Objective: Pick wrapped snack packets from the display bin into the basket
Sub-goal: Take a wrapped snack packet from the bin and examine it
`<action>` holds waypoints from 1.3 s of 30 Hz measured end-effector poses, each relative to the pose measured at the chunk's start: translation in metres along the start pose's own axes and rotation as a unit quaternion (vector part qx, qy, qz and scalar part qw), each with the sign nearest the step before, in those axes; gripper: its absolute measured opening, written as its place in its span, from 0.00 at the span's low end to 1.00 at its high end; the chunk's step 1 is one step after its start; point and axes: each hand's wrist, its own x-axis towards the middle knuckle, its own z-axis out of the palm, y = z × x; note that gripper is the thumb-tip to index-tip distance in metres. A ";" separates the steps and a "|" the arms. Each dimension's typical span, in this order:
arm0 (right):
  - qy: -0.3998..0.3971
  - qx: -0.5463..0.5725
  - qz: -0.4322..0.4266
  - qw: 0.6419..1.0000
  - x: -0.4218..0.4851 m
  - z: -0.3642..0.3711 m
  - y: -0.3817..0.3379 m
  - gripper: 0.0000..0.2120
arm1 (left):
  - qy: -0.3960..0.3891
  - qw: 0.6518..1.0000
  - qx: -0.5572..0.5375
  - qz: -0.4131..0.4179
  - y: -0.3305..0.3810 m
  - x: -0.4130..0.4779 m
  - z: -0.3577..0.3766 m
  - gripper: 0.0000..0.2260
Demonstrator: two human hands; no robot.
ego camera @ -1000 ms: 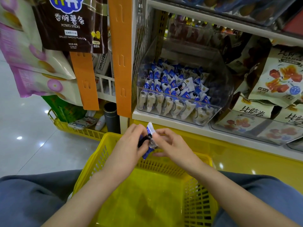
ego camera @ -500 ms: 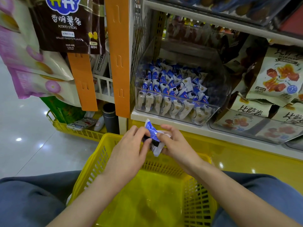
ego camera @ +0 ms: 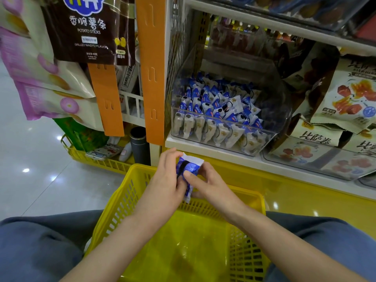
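A blue and white wrapped snack packet [ego camera: 190, 168] is held between both hands above the far rim of the yellow basket [ego camera: 130, 192]. My left hand [ego camera: 165, 180] grips its left side with curled fingers. My right hand [ego camera: 207, 184] pinches its right side, thumb on the blue face. The clear display bin [ego camera: 280, 110] on the shelf beyond holds several packets of the same kind. The basket sits on my lap, and I can make out no packets lying inside it.
Bags of snacks [ego camera: 350, 98] fill the shelf to the right of the bin. Orange hanging strips [ego camera: 150, 78] and hanging snack bags [ego camera: 87, 29] are at the left. A second yellow basket [ego camera: 97, 159] and a dark cylinder [ego camera: 139, 145] stand on the floor.
The packet has been turned between both hands, from upright to tilted with its blue face toward me. Both hands stayed above the basket's far rim.
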 end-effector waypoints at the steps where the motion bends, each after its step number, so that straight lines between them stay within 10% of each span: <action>1: 0.007 -0.012 -0.009 1.000 0.000 -0.001 0.001 0.12 | 0.001 1.000 0.011 0.010 0.000 -0.001 0.000 0.20; 12: 0.032 -0.192 -0.102 0.976 0.003 -0.003 0.015 0.04 | 0.032 0.995 0.092 0.026 0.007 0.002 -0.007 0.11; 19: 0.001 -0.049 -0.065 0.997 0.003 -0.002 0.011 0.07 | 0.049 0.996 -0.048 -0.063 0.003 0.012 -0.007 0.12; 28: 0.020 -0.100 0.008 0.995 0.007 -0.005 0.009 0.33 | -0.049 0.929 -0.293 -0.221 0.013 0.012 -0.006 0.09; 39: 0.065 -0.037 0.011 0.997 0.006 -0.018 -0.007 0.15 | -0.201 0.861 -0.414 -0.217 0.020 0.008 -0.011 0.23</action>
